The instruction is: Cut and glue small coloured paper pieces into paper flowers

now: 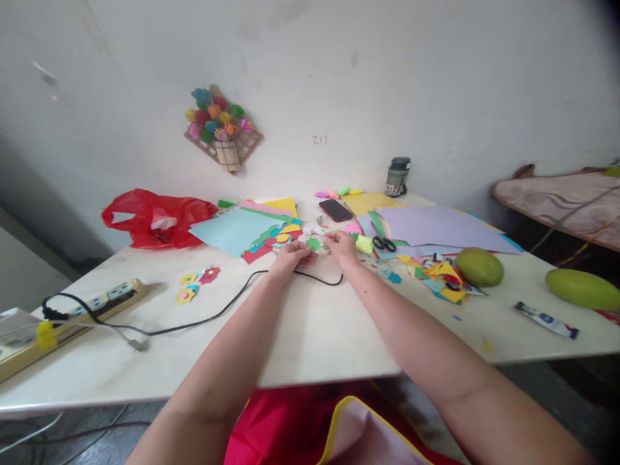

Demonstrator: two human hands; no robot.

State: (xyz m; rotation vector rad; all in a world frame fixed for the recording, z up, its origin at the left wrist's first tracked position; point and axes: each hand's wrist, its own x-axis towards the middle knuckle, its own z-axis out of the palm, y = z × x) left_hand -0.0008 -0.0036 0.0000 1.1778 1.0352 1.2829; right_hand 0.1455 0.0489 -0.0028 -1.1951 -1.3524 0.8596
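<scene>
Pale wall backs the white table, where I lean both forearms toward a small green paper cutout lying at the middle, between my two hands. My left hand is curled low with its fingertips near the cutout's left side; my right hand comes in from the other side, fingers bent toward the thumb. I cannot tell whether either one truly pinches the paper or only steadies it, since the tips are too small to make out. For work this fine, I judge it best to touch the points of the cutout only lightly, so the thin paper does not crease, and to let my wrists rest for steadiness. The black cord runs close by my left wrist, so I should mind not snagging it. The scissors sit within easy reach to my right, short of the scraps, and I would keep those loose bits away from the piece.
</scene>
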